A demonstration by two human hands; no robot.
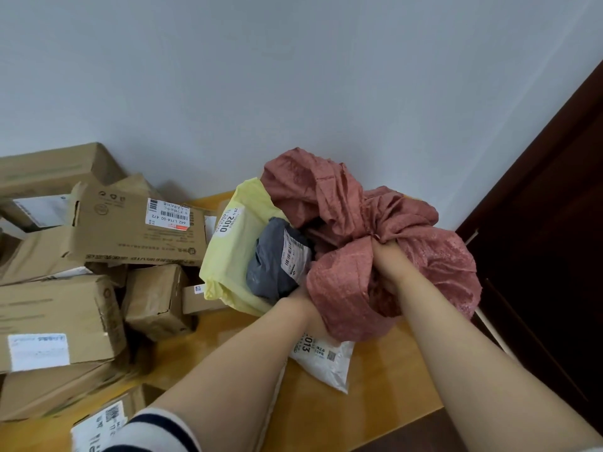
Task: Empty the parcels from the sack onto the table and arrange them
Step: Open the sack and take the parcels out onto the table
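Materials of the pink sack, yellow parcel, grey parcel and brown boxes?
Pink sack: thin woven cloth or plastic weave, faint sheen, fine crinkles.
Yellow parcel: soft plastic film, matte, puckered.
Grey parcel: likely same film, creased.
Brown boxes: corrugated cardboard, matte, dented corners.

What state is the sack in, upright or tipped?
Tipped. The right hand grips the bunched sack, its mouth facing left, with a grey parcel and a yellow parcel lying at the opening.

soft even daylight, faint shadows, wide-angle bending at edges, slight motion blur.
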